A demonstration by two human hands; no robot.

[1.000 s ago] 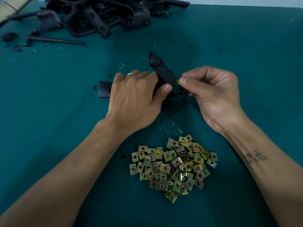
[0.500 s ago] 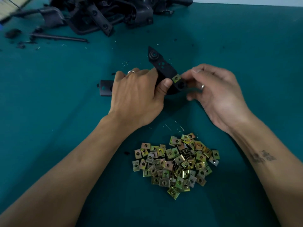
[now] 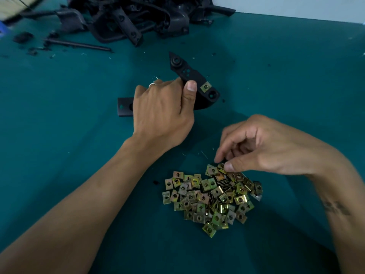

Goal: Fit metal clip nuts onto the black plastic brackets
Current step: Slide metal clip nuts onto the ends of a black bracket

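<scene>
Head view: left hand (image 3: 164, 111) grip clamped round bracket (image 3: 192, 76); right hand (image 3: 262, 143) fingers pinching at clip-nut pile (image 3: 212, 196) edge.

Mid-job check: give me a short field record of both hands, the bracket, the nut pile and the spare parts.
left hand: grips the black bracket, thumb on its face
bracket: one clip nut fitted near its lower end
right hand: at the top edge of the clip nut pile, fingertips pinching one nut
spare brackets: heaped at the far edge of the green table
</scene>
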